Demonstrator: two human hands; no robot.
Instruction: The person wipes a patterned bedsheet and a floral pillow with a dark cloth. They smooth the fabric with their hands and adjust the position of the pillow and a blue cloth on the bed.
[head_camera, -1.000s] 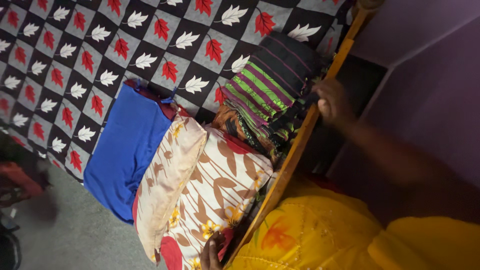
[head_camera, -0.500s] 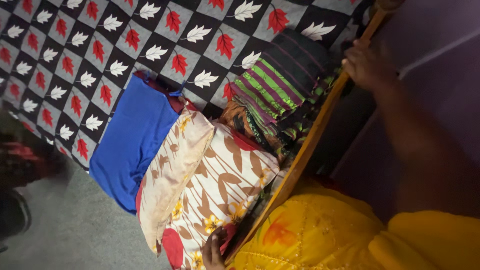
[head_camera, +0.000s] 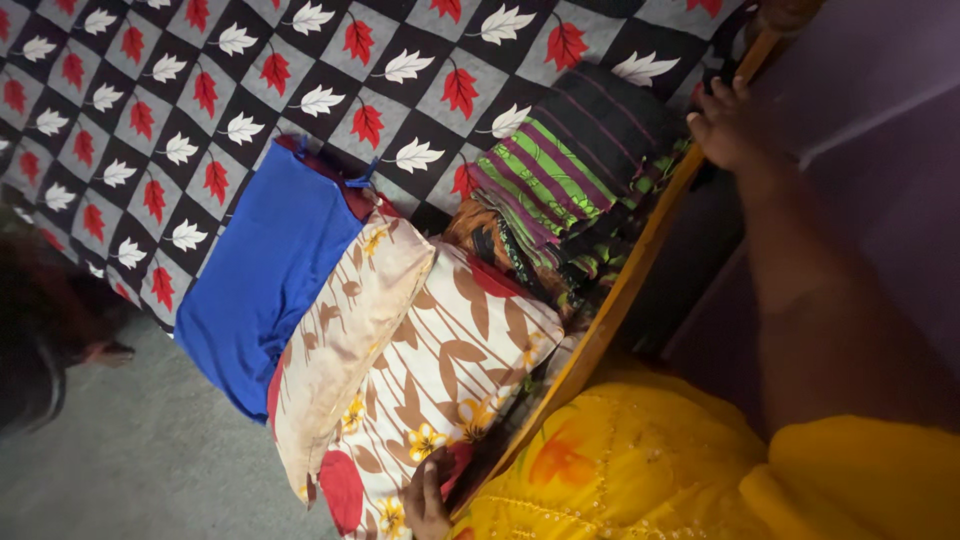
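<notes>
My right hand (head_camera: 728, 125) is curled over the top end of the wooden bed rail (head_camera: 640, 262), right beside a dark folded cloth (head_camera: 610, 118). Under that cloth lies a stack of green and purple striped folded cloths (head_camera: 540, 180). My left hand (head_camera: 426, 497) is at the bottom edge of the view. Its fingers grip the lower corner of a cream pillow with brown leaves and yellow flowers (head_camera: 445, 370). A second, paler leaf-print pillow (head_camera: 345, 335) leans against it, and a blue pillow (head_camera: 270, 275) lies beyond that one.
The bed wears a black and grey checked sheet with red and white leaves (head_camera: 200, 90). A grey floor (head_camera: 150, 450) lies at lower left, with a dark shape (head_camera: 45, 330) at its left edge. My yellow garment (head_camera: 640, 470) fills the lower right, before a purple wall (head_camera: 880, 110).
My right hand slid up along the wooden rail, from beside the striped cloths to the rail's top end. My left hand stayed on the pillow corner. The view shifted slightly.
</notes>
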